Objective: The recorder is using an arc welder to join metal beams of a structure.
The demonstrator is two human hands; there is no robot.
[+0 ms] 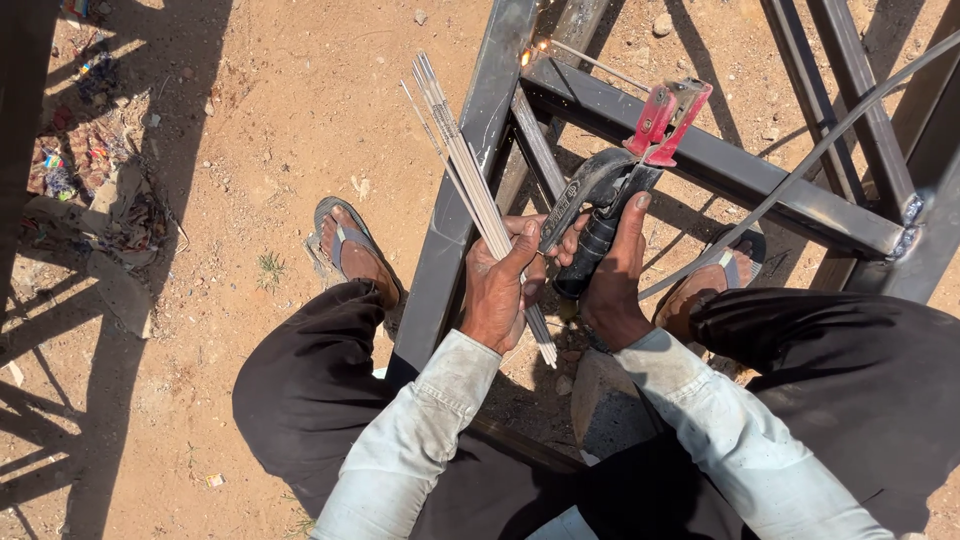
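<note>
My left hand (500, 285) grips a bundle of thin grey welding rods (462, 160) that points up and to the left. My right hand (612, 275) holds the black handle of an electrode holder (610, 190) with red jaws (668, 118). A rod clamped in the jaws (600, 67) runs to the dark steel frame (470, 190), where a bright spark (527, 55) shows at a joint. Both hands sit close together between my knees.
A grey cable (800, 170) runs from the holder up to the right. My feet in sandals (350, 245) rest on sandy ground on either side of a frame bar. Scraps and litter (90, 170) lie at the left. More steel bars (850, 110) cross the upper right.
</note>
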